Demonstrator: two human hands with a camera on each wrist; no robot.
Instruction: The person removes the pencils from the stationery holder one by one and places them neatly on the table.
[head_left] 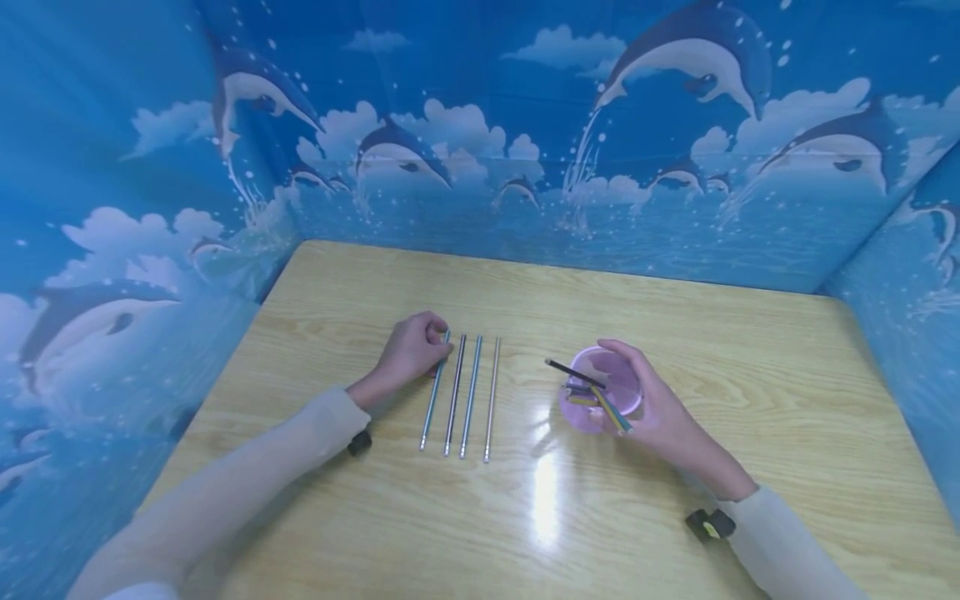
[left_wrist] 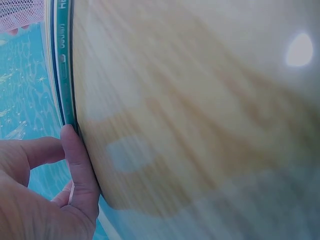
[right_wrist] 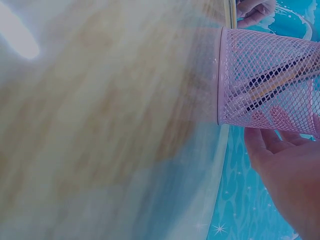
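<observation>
Several pencils lie side by side on the wooden table, their eraser ends toward me. At the left of the row is a teal pencil (head_left: 432, 410); my left hand (head_left: 416, 343) pinches its far end between thumb and fingers. To its right lie a dark pencil (head_left: 454, 398), a blue pencil (head_left: 471, 400) and a pale pinkish pencil (head_left: 492, 404). My right hand (head_left: 660, 417) grips a pink mesh pencil cup (right_wrist: 270, 55) from its right side, and the cup stands upright on the table. Several pencils lean inside, among them a black pencil (head_left: 573, 372) sticking out leftward.
The wood-grain table (head_left: 360, 542) has its back edge against a blue dolphin-print curtain (head_left: 465, 200), which also hangs at both sides. Black wrist cameras (head_left: 710, 525) sit by the sleeves. A bright light reflection lies on the tabletop between the arms.
</observation>
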